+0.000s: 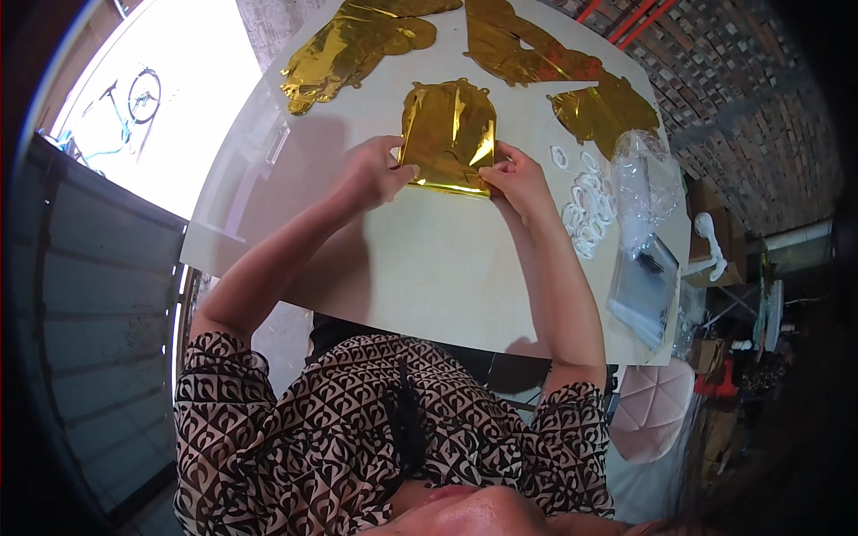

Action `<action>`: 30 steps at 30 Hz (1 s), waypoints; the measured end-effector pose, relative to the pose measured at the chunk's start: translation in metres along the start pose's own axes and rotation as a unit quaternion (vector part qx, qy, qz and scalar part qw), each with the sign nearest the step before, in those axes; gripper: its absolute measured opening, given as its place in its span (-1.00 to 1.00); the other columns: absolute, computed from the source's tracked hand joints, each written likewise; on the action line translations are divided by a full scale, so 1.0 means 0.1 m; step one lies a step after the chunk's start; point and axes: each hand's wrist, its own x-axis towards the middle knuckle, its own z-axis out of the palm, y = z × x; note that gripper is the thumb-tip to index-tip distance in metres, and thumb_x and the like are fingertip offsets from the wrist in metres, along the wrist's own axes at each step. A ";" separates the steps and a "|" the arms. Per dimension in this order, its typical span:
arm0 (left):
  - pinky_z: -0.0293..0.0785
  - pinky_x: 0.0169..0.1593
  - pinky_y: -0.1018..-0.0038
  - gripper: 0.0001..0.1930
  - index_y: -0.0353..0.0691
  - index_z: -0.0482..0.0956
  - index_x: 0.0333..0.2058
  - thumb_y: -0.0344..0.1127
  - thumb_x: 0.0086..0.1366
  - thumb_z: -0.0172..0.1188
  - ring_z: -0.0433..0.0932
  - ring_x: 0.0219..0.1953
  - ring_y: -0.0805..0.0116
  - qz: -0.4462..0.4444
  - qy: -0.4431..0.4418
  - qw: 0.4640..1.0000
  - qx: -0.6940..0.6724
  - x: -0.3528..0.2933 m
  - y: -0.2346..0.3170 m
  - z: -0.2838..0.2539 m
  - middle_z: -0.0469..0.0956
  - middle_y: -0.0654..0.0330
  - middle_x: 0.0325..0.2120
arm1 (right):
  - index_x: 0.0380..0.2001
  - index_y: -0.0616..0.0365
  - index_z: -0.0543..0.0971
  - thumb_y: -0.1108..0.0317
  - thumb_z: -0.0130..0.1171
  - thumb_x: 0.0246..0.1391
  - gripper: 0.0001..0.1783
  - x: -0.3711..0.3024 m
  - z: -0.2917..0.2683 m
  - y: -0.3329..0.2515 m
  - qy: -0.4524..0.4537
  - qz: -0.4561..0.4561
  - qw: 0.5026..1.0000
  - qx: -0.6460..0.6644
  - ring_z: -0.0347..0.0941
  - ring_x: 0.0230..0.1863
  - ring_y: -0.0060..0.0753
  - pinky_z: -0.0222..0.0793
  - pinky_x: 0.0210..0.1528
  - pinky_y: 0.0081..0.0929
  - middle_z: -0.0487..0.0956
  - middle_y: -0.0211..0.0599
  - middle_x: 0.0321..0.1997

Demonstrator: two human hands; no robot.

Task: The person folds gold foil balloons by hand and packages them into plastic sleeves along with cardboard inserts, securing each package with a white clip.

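Observation:
In front of me on the white table lies a flat, shiny gold foil balloon, squared off by a straight fold along its near edge. My left hand pinches its left side near the lower corner, thumb on top of the foil. At the opposite lower corner, my right hand grips the edge between thumb and fingers. Some of the fingertips are hidden behind the foil. Closest to my right hand is a heap of small white ribbon coils.
More flat gold foil balloons lie at the far left, far middle and far right. A stack of clear plastic bags rests by the right edge, below crumpled clear plastic. A padded stool stands beyond the near right corner.

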 end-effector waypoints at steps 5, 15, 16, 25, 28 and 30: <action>0.55 -0.13 0.22 -0.43 -0.46 0.37 0.15 -0.33 0.22 0.30 0.66 -0.23 -0.03 0.074 0.072 0.988 0.116 -0.14 0.10 0.09 0.63 -0.14 -0.34 | 0.35 0.33 0.27 0.50 0.31 0.08 -0.22 -0.02 0.00 -0.05 -0.009 0.023 1.000 0.009 0.54 -0.36 -0.60 0.52 -0.26 -0.60 0.60 -0.39 -0.35; 0.50 0.01 0.19 -0.37 -0.34 0.31 0.22 -0.31 0.22 0.32 0.54 0.02 -0.03 0.128 0.091 0.969 0.192 -0.32 0.09 0.09 0.45 -0.15 0.06 | 0.34 0.33 0.29 0.49 0.31 0.08 -0.24 -0.02 -0.01 -0.10 -0.018 0.032 0.999 0.004 0.55 -0.36 -0.60 0.52 -0.28 -0.60 0.61 -0.37 -0.36; 0.46 0.11 0.15 -0.34 -0.31 0.30 0.26 -0.30 0.22 0.33 0.47 0.15 -0.05 0.174 0.092 0.946 0.257 -0.36 0.11 0.07 0.41 -0.13 0.15 | 0.34 0.32 0.30 0.48 0.31 0.08 -0.25 -0.01 -0.01 -0.10 -0.021 0.030 0.999 -0.003 0.55 -0.35 -0.60 0.52 -0.28 -0.60 0.61 -0.37 -0.35; -0.14 0.49 0.03 -0.29 -0.19 0.18 0.38 0.17 0.45 -0.10 -0.04 0.49 -0.03 0.395 -0.073 0.823 0.402 -0.25 -0.12 0.24 0.08 -0.01 0.43 | 0.33 0.32 0.31 0.47 0.31 0.09 -0.26 0.00 -0.02 -0.12 -0.037 0.025 0.999 0.000 0.55 -0.33 -0.62 0.52 -0.26 -0.63 0.62 -0.36 -0.32; -0.15 0.49 0.02 -0.31 -0.18 0.19 0.38 0.16 0.46 -0.11 -0.03 0.48 -0.03 0.385 -0.083 0.829 0.398 -0.26 -0.12 0.25 0.08 -0.01 0.43 | 0.34 0.34 0.30 0.47 0.31 0.10 -0.26 -0.06 -0.02 -0.21 -0.031 0.032 0.999 -0.007 0.55 -0.32 -0.63 0.53 -0.24 -0.64 0.63 -0.36 -0.31; -0.16 0.49 0.02 -0.31 -0.18 0.18 0.38 0.17 0.46 -0.13 -0.03 0.48 -0.03 0.387 -0.082 0.825 0.403 -0.25 -0.12 0.27 0.08 -0.01 0.43 | 0.34 0.34 0.29 0.48 0.31 0.10 -0.25 -0.08 -0.04 -0.20 -0.018 0.040 0.999 -0.015 0.56 -0.32 -0.64 0.53 -0.23 -0.65 0.64 -0.37 -0.30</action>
